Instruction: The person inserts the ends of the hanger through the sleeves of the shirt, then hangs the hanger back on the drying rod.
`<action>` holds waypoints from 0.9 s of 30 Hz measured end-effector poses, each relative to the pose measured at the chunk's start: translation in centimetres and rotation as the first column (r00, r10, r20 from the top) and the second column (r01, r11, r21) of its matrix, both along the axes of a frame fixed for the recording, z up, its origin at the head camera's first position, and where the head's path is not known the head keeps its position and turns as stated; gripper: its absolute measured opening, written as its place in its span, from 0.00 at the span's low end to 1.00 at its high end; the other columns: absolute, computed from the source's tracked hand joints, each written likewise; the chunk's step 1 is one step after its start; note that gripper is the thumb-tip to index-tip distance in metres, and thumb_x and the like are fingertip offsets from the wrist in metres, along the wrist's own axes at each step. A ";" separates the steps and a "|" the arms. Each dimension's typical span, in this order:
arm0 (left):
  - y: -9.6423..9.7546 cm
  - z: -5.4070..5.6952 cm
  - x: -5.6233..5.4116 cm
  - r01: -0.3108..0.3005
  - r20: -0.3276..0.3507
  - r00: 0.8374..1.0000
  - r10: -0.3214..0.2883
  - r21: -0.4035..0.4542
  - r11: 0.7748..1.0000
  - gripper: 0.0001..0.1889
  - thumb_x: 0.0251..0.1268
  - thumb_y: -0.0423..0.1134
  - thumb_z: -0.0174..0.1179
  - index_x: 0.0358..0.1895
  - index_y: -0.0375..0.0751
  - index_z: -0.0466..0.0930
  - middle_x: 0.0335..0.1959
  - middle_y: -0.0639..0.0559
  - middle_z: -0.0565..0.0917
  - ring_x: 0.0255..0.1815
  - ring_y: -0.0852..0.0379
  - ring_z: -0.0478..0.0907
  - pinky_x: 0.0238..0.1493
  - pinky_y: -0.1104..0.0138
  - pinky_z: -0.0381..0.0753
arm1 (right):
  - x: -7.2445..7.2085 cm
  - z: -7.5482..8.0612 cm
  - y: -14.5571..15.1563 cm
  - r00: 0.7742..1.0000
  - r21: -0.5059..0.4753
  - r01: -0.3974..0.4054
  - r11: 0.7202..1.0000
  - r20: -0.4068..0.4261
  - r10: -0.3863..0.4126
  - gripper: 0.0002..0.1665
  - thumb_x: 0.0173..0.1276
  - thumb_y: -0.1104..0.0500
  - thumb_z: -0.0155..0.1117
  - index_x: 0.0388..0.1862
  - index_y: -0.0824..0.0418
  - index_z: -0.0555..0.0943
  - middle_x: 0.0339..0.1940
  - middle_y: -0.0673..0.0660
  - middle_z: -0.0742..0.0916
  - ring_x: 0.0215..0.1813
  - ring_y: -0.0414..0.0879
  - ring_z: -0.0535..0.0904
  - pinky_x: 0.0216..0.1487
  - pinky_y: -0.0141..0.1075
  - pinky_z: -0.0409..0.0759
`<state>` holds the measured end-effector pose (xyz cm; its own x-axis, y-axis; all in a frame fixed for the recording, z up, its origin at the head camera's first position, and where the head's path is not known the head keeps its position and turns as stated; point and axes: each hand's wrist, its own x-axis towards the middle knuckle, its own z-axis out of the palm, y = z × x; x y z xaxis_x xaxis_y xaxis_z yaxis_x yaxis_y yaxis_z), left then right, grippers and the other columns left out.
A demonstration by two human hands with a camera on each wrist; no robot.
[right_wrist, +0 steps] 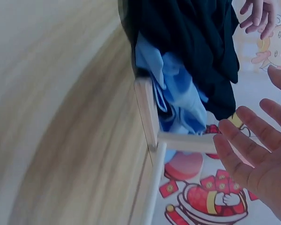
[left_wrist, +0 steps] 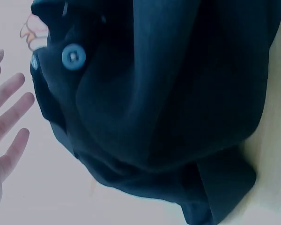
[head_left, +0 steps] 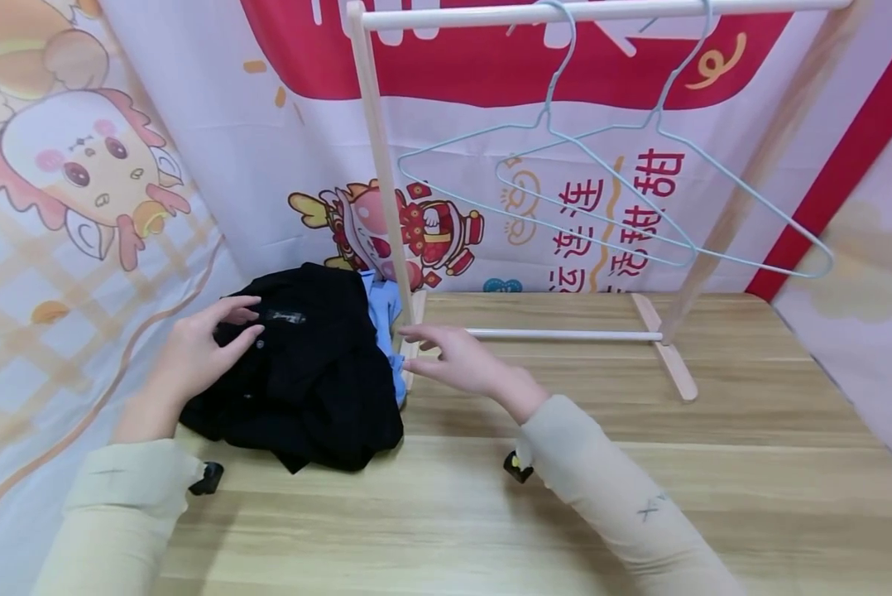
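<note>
A black buttoned shirt lies bunched in a heap at the left of the table, its collar and label facing up. Under its right side a light blue garment peeks out; the right wrist view shows more of this blue cloth. My left hand hovers at the shirt's left edge near the collar, fingers apart and holding nothing. Beside the rack's left post, to the right of the heap, is my right hand, its fingers spread and empty. A round button shows close up in the left wrist view.
A wooden clothes rack stands behind the heap, its left foot beside the blue cloth. Two pale green hangers hang from its top rail. A low white bar joins its feet. Printed cloth walls enclose the wooden table.
</note>
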<state>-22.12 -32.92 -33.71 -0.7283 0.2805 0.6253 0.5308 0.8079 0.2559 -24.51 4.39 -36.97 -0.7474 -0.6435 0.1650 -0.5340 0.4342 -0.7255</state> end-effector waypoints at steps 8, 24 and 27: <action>-1.9 0.3 0.0 -0.086 0.152 0.986 0.076 0.057 0.995 0.22 0.70 0.33 0.65 0.66 0.34 0.77 0.48 0.34 0.86 0.50 0.36 0.81 0.52 0.64 0.74 | 0.1 -1.3 -2.5 0.985 -0.111 0.042 0.993 0.169 -0.023 0.35 0.76 0.52 0.66 0.77 0.60 0.69 0.68 0.63 0.80 0.65 0.58 0.78 0.60 0.47 0.80; -6.1 -1.1 -0.7 -0.185 0.545 0.834 0.083 0.136 0.973 0.36 0.78 0.40 0.57 0.80 0.30 0.52 0.70 0.20 0.65 0.64 0.26 0.70 0.51 0.56 0.80 | 0.3 -3.4 -5.1 0.968 -0.133 0.093 0.987 0.245 -0.058 0.48 0.69 0.54 0.73 0.83 0.56 0.60 0.75 0.62 0.72 0.68 0.58 0.74 0.65 0.47 0.76; -6.9 -1.5 -0.9 -0.204 0.647 0.762 0.029 0.197 0.959 0.37 0.79 0.40 0.54 0.80 0.29 0.46 0.72 0.18 0.60 0.57 0.47 0.75 0.37 0.68 0.76 | 0.2 -3.4 -5.5 0.966 -0.146 0.096 0.985 0.250 -0.057 0.50 0.68 0.55 0.74 0.83 0.54 0.59 0.76 0.61 0.71 0.70 0.57 0.73 0.66 0.48 0.75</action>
<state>-22.98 -39.86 -35.18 -0.9965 0.0711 0.0445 0.0821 0.7179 0.6913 -24.33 -1.12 -40.40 -0.8232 -0.5640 0.0646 -0.3018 0.3383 -0.8914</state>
